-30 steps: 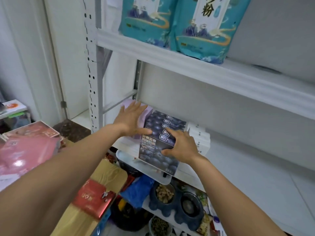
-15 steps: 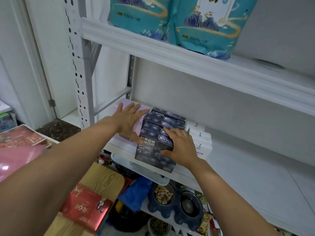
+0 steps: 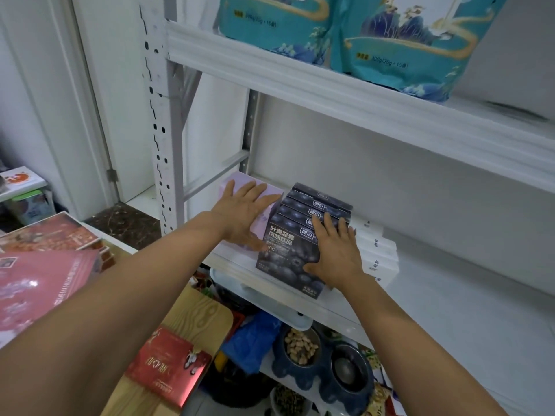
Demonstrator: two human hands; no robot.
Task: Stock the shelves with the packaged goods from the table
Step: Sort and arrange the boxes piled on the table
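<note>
On the white metal shelf (image 3: pixel 444 298), her left hand (image 3: pixel 244 216) lies flat, fingers spread, on matte lilac boxes (image 3: pixel 237 183); right of them, her right hand (image 3: pixel 336 253) presses flat-fingered on glossy dark blueberry cartons (image 3: pixel 285 259), beside plain white boxes (image 3: pixel 380 253).

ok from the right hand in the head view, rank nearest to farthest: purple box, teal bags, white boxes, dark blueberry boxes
From the right hand:
1. dark blueberry boxes, under its fingers.
2. white boxes, just to its right.
3. purple box, to the left, under the left hand.
4. teal bags, on the shelf above.
</note>
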